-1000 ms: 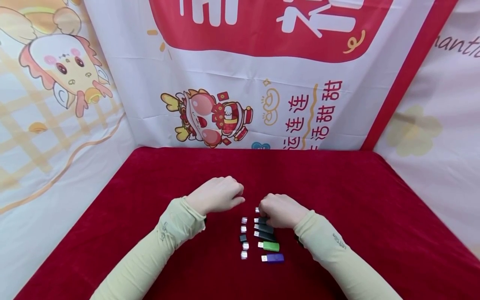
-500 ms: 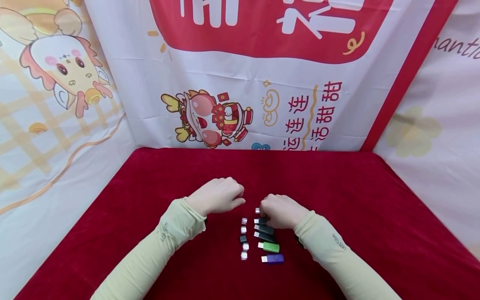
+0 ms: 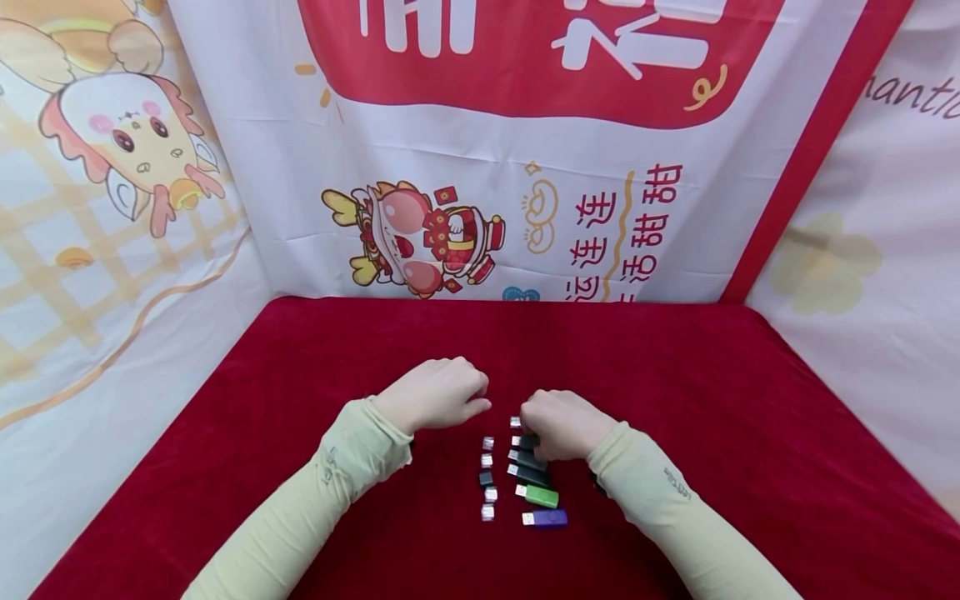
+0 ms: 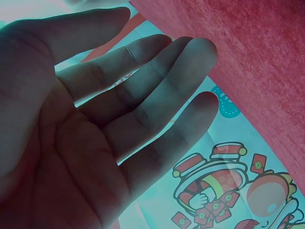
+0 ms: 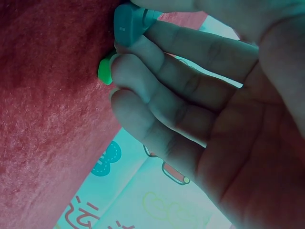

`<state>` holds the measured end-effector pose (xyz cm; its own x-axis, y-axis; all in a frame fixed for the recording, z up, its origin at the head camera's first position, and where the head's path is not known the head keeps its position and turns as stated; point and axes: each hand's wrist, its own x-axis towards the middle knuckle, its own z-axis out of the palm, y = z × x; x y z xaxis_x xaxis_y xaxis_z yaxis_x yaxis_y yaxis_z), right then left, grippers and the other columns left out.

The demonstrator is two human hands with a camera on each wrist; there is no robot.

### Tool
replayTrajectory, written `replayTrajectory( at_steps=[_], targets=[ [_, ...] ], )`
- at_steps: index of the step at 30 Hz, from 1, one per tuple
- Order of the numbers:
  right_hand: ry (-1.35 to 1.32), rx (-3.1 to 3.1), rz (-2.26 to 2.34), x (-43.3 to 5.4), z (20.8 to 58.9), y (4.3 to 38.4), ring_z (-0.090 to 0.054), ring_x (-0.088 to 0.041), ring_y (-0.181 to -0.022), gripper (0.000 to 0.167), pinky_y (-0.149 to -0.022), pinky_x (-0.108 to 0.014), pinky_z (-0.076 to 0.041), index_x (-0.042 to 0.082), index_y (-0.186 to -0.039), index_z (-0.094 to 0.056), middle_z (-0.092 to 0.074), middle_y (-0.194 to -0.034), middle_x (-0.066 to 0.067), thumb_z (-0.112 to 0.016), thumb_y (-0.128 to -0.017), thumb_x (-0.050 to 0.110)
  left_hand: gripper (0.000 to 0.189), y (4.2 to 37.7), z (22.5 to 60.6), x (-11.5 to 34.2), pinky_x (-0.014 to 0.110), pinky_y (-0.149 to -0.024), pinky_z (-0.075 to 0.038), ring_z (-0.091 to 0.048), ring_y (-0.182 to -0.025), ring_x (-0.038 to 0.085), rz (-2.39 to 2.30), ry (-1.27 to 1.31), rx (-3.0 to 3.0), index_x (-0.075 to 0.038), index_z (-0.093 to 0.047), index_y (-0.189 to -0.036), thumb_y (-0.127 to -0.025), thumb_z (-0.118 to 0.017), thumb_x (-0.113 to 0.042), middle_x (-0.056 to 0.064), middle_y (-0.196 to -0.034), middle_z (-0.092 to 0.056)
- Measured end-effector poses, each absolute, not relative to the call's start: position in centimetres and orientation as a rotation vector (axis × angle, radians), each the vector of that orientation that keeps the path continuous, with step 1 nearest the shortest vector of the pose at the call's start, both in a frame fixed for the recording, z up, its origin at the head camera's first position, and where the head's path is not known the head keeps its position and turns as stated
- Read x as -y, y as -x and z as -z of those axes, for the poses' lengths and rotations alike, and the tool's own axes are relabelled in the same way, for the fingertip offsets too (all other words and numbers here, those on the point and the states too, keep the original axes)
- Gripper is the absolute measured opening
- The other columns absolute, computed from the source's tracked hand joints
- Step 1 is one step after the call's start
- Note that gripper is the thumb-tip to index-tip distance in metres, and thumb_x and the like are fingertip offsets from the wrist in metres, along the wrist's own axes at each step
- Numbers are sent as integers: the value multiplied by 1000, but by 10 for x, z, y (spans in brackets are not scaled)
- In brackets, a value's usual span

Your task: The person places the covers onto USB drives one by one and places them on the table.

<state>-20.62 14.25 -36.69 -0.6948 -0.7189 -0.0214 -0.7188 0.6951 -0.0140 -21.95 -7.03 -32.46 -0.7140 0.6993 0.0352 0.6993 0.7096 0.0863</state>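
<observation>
My right hand [image 3: 564, 423] is at the far end of a row of USB flash drives. Its thumb and fingers pinch a black USB flash drive [image 5: 129, 25]. Nearer to me lie two more dark drives [image 3: 531, 476], a green drive [image 3: 542, 497] and a purple one [image 3: 550, 518], metal plugs pointing left. My left hand [image 3: 435, 393] hovers beyond the column of small caps. In the left wrist view its fingers [image 4: 157, 107] are loosely bent and hold nothing. The right hand partly covers the pinched drive in the head view.
Several small clear caps [image 3: 487, 461] and one dark cap [image 3: 486, 479] form a column left of the drives. Another clear cap [image 3: 515, 422] lies just left of my right hand. Red cloth [image 3: 375, 533] covers the table, with a printed curtain [image 3: 300, 208] behind.
The black drive in my right hand has shifted very slightly to the right. Left hand, caps and the other drives look the same.
</observation>
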Motion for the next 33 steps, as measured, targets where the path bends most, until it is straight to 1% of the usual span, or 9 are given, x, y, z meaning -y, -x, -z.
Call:
replayTrajectory(
  at_steps=[7,13,17,20,24,30,33],
  targets=[
    [1228,-2873,12,-145,365,205,-45,-7,-49,28,-49,-26,-41,16,-64,-61,-44,-55,10,-88,-70,20,19,219,325,70,26,-55,-45,-50,-57,7,-148,-1173,-2898,-18,-66,-77,-92,-70,-29,-10,-61,-50],
    [1240,-2884,34,-146,362,206,-39,-7,-45,34,-46,-27,-36,20,-59,-55,-41,-49,9,-87,-69,23,20,219,326,70,26,-55,-45,-50,-56,7,-144,-1162,-2893,-18,-66,-76,-92,-70,-29,-10,-60,-50],
    [1237,-2897,50,-147,358,206,-42,-6,-46,29,-47,-26,-38,17,-63,-61,-43,-51,10,-88,-70,25,20,220,326,69,25,-55,-45,-50,-56,7,-137,-1144,-2888,-18,-66,-76,-92,-70,-29,-10,-60,-50],
    [1238,-2913,82,-150,352,206,-45,-6,-47,23,-47,-25,-41,14,-68,-66,-46,-54,11,-87,-71,24,21,221,328,68,25,-55,-45,-50,-55,8,-129,-1142,-2882,-19,-65,-74,-92,-71,-29,-9,-60,-50],
    [1205,-2917,160,-155,343,207,-46,-5,-46,20,-47,-24,-43,15,-69,-67,-49,-56,12,-86,-72,21,21,224,333,67,26,-54,-44,-50,-55,9,-102,-1158,-2867,-18,-63,-74,-90,-73,-27,-8,-60,-49],
    [1113,-2902,236,-161,332,208,-48,-6,-45,18,-48,-25,-44,18,-70,-67,-49,-55,12,-84,-75,20,12,222,338,62,27,-57,-45,-51,-57,10,-55,-1184,-2834,-17,-67,-80,-87,-76,-22,-8,-66,-53],
    [1128,-2899,253,-163,328,208,-47,-5,-45,18,-47,-24,-44,18,-69,-67,-49,-54,12,-84,-75,20,13,221,341,59,26,-56,-45,-51,-56,9,-19,-1192,-2819,-17,-67,-78,-87,-76,-22,-8,-65,-52]
  ],
)
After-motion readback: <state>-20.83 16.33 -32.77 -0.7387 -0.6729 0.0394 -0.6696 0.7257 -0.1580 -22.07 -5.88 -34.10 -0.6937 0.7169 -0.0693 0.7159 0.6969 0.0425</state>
